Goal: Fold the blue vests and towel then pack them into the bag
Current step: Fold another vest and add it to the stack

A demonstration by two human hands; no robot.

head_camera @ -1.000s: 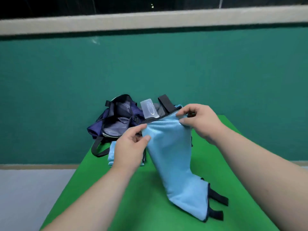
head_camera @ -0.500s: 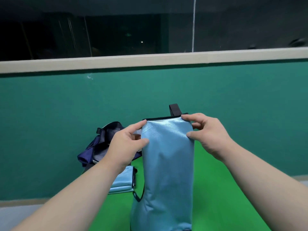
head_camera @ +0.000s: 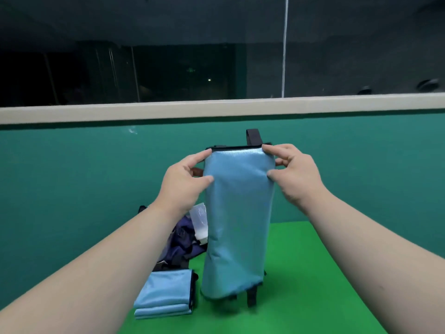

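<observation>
Pinching the vest (head_camera: 238,225) by its top corners, left hand (head_camera: 185,186) and right hand (head_camera: 296,174) should lay it flat beside the bag (head_camera: 183,247).

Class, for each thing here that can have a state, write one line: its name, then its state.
Vest, held up, hanging, folded lengthwise.
Left hand, pinching its top left corner.
Right hand, pinching its top right corner.
Folded blue stack, lying flat on the table.
Bag, mostly hidden behind the left forearm; open or closed unclear.
</observation>
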